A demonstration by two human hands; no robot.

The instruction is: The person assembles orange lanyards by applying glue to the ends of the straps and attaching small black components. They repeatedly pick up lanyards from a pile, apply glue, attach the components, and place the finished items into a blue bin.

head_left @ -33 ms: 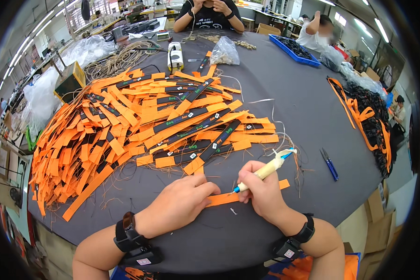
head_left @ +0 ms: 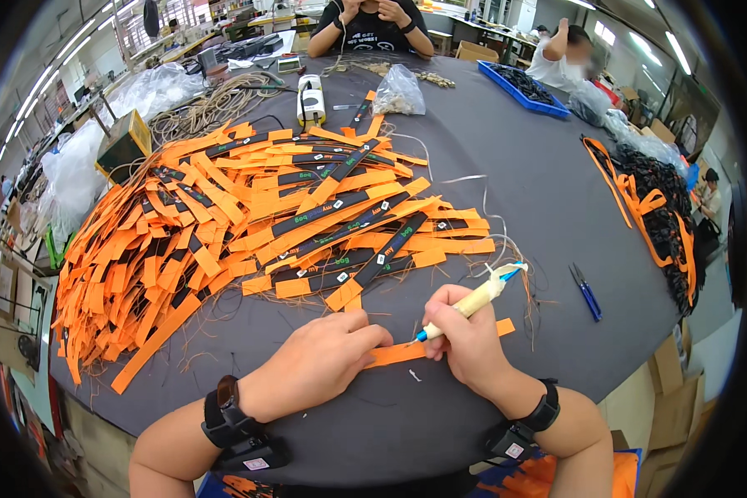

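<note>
My left hand (head_left: 319, 357) presses down near the left end of an orange strap (head_left: 392, 355), its fingers closed on it against the dark table. In my right hand (head_left: 477, 353) is a corded pen-shaped tool (head_left: 477, 300), with a cream wrapped grip and blue ends. Its thin tip touches or nearly touches the strap close to my left fingertips. The strap passes under my right hand and its far end shows beyond. Ahead and to the left spreads a big pile of orange straps (head_left: 203, 216) with black printed sections.
Thread snips (head_left: 588, 295) with blue handles lie to the right. Loose threads trail around the tool's cord. Farther off are a power strip (head_left: 311, 104), a plastic bag (head_left: 400, 91), a blue tray (head_left: 529, 98) and a heap of black straps (head_left: 664, 216). Another person sits across the table.
</note>
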